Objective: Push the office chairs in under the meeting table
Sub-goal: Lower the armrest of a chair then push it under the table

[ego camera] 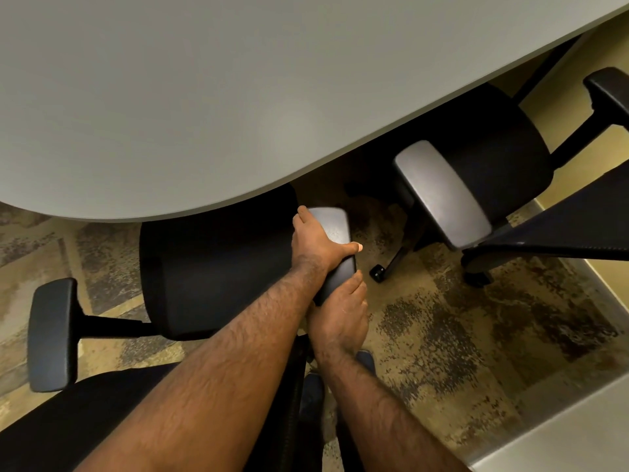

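Directly below the head camera, both hands meet on the right armrest [335, 247] of the near office chair [218, 267]. That armrest runs lengthwise away from the person toward the worktop [238, 97], its far tip just short of the curved edge. The left hand [315, 241] lies over the pad's forward half, fingers wrapped down its inner side and thumb stretched across the top, clamped on it. The right hand [342, 315] closes round the pad's near end from below and behind, fingers curled on the outer edge. Both arms reach forward along the same line as the pad, so a shove would run straight toward the worktop.

The chair's black seat already sits partly under the worktop's edge, its front hidden in shadow; the rear half and the left armrest [52, 335] lie clear of it. By my reading the push is under way but unfinished. Because both hands bear on one side only, the chair may swivel rather than roll straight.

A second office chair [486, 158] stands to the right, angled, seat half under the worktop, its grey armrest [442, 195] outside. Patterned carpet [459, 335] lies beneath.
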